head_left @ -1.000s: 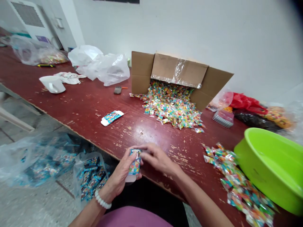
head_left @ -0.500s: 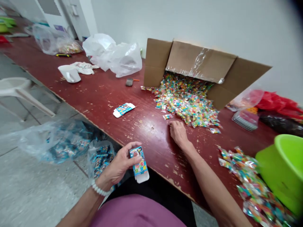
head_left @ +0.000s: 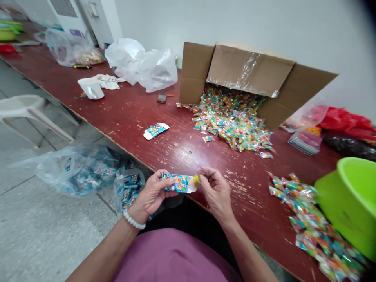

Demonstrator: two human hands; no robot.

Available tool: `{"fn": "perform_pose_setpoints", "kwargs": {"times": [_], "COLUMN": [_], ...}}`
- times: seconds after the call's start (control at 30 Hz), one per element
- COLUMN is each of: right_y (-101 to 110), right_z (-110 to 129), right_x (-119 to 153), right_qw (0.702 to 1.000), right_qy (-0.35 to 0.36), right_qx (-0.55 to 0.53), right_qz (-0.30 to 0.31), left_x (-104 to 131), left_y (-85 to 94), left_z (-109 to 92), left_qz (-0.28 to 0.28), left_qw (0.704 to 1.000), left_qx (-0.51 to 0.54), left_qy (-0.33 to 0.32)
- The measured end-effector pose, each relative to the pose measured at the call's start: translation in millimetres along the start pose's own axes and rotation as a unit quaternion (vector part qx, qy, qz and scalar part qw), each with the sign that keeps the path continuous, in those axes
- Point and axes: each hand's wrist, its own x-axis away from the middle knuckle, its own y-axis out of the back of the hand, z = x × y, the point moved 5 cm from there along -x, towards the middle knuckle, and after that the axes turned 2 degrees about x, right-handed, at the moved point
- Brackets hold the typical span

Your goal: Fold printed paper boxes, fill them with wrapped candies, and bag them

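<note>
My left hand (head_left: pixel 155 192) is closed round a small blue printed carton (head_left: pixel 179 183), which lies on its side with its open end to the right. At that open end, my right hand (head_left: pixel 216 192) pinches a small wrapped candy (head_left: pixel 196 180), yellow and orange, touching the carton's white flap. A second blue carton (head_left: pixel 157 130) lies flattish on the red table, white flaps showing. Beyond my hands, a heap of wrapped candies (head_left: pixel 235 127) spills from a cardboard box (head_left: pixel 249 68) tipped on its side. One loose candy packet (head_left: pixel 208 139) sits before the heap.
A green tub (head_left: pixel 337 196) stands at right beside a pile of larger candy packets (head_left: pixel 314 223). Below the table's left edge are plastic bags (head_left: pixel 91 168) of blue packets and a white stool (head_left: pixel 26 105). A white mug (head_left: pixel 91 89) and small brush (head_left: pixel 162 98) lie farther back.
My right hand has come back from the edge of the candy heap to the carton, now with a candy in its fingers. My left hand has turned the carton sideways.
</note>
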Motion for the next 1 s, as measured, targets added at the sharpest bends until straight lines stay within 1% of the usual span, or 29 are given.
{"fn": "perform_pose_setpoints", "kwargs": {"times": [0.1, 0.17, 0.2, 0.27, 0.37, 0.4, 0.47, 0.5, 0.57, 0.63, 0.7, 0.73, 0.8, 0.87, 0.9, 0.93, 1.0], "right_y": [2.2, 7.1, 9.0, 10.4, 5.4, 2.7, -0.2, -0.2, 0.5, -1.4, -4.2, -3.8, 1.1, 6.4, 6.4, 4.1, -4.5], "right_z": [-0.9, 2.6, 5.5, 13.2, 26.9, 30.7, 35.3, 35.9, 34.0, 30.4, 27.2, 25.9, 21.8, 13.2, 7.8, 2.6, -4.3], "right_x": [2.2, 1.9, 2.1, 3.3, 6.9, 8.3, 10.0, 10.1, 9.4, 10.0, 11.8, 11.9, 9.2, 5.8, 5.1, 5.7, 10.3], "right_qw": [0.999, 0.996, 0.992, 0.980, 0.955, 0.946, 0.937, 0.937, 0.945, 0.949, 0.949, 0.954, 0.976, 0.994, 0.996, 0.992, 0.973], "right_qy": [0.016, 0.040, 0.055, 0.094, 0.175, 0.200, 0.222, 0.215, 0.176, 0.135, 0.111, 0.103, 0.071, 0.007, -0.034, -0.076, -0.144], "right_qx": [0.038, 0.084, 0.112, 0.172, 0.239, 0.254, 0.271, 0.275, 0.275, 0.270, 0.252, 0.231, 0.163, 0.063, 0.014, -0.030, -0.087], "right_qz": [-0.005, -0.012, -0.016, -0.026, -0.026, -0.020, -0.008, -0.003, 0.027, 0.092, 0.154, 0.161, 0.127, 0.084, 0.083, 0.100, 0.160], "left_x": [6.8, 12.4, 15.5, 22.5, 32.3, 34.4, 35.8, 35.4, 33.6, 32.1, 30.6, 29.6, 26.8, 24.0, 23.1, 22.4, 22.1], "left_y": [-1.1, -3.8, -6.9, -16.6, -32.4, -36.3, -40.4, -41.0, -40.7, -40.4, -39.7, -38.8, -35.8, -32.3, -31.1, -30.6, -31.1], "left_z": [8.5, 18.2, 24.0, 36.0, 48.2, 50.1, 49.8, 47.9, 40.5, 32.5, 27.0, 25.7, 26.6, 30.5, 32.4, 33.9, 35.0], "left_qz": [0.011, 0.035, 0.058, 0.124, 0.219, 0.239, 0.250, 0.247, 0.232, 0.220, 0.209, 0.201, 0.181, 0.157, 0.147, 0.140, 0.135], "left_qw": [0.998, 0.995, 0.992, 0.982, 0.966, 0.962, 0.962, 0.964, 0.968, 0.966, 0.965, 0.967, 0.974, 0.982, 0.984, 0.985, 0.986], "left_qx": [0.046, 0.072, 0.080, 0.079, 0.043, 0.028, -0.003, -0.026, -0.083, -0.133, -0.158, -0.158, -0.135, -0.100, -0.086, -0.079, -0.083], "left_qy": [0.034, 0.064, 0.082, 0.116, 0.131, 0.129, 0.112, 0.097, 0.048, 0.003, -0.023, -0.025, -0.003, 0.036, 0.052, 0.058, 0.048]}}
